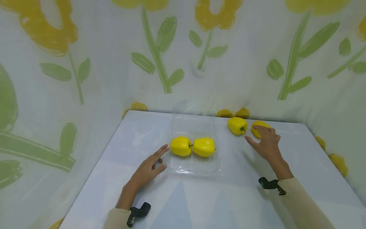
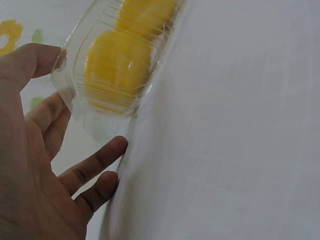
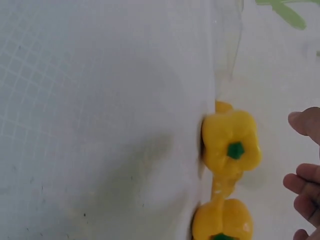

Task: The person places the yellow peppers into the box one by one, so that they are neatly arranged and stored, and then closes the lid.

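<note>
Two yellow bell peppers (image 1: 181, 146) (image 1: 203, 147) lie in a clear plastic container (image 1: 194, 170), its transparent lid (image 1: 194, 124) laid back behind. My left hand (image 1: 148, 168) is at the container's left side, fingers loosely extended. In the left wrist view, fingertips of the left hand (image 2: 45, 130) appear at the clear rim. At the back right lie two more yellow peppers (image 1: 237, 126) (image 1: 258, 126). My right hand (image 1: 267, 143) hovers by the rightmost one, thumb and fingers apart, partly covering it. In the right wrist view the right hand (image 3: 307, 175) stands apart from both peppers (image 3: 231, 142).
Everything lies on a white table (image 1: 237, 197) with pale printed shapes. A flower-patterned cloth (image 1: 243, 63) hangs behind and beside it. Black wrist-worn devices (image 1: 140, 211) (image 1: 270, 183) sit at both sleeves.
</note>
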Demonstrator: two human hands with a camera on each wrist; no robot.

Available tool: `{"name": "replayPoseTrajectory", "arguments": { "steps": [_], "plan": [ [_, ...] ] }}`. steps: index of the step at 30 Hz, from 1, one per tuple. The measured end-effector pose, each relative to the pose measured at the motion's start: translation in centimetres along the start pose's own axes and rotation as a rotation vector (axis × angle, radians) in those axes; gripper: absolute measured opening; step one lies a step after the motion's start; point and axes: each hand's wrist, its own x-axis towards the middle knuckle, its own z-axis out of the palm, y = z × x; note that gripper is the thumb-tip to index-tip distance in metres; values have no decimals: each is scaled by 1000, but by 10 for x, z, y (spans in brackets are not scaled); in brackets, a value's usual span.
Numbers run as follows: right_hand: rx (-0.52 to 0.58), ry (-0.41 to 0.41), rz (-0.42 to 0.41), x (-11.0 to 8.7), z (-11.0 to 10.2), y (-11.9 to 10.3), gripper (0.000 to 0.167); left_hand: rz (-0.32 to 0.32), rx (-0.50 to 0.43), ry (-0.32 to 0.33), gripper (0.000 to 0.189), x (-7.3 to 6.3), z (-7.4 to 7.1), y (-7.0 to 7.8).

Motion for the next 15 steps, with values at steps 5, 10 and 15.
{"name": "replayPoseTrajectory", "arguments": {
  "steps": [5,10,15],
  "plan": [
    [-12,13,39,1,0,14,62,1,14,-11,64,-1,-1,1],
    [-27,36,40,5,-1,24,64,-3,11,-8,64,-1,-2,2],
    [-47,32,60,8,-3,34,66,-4,0,-1,64,-1,-1,4]
  ]
}}
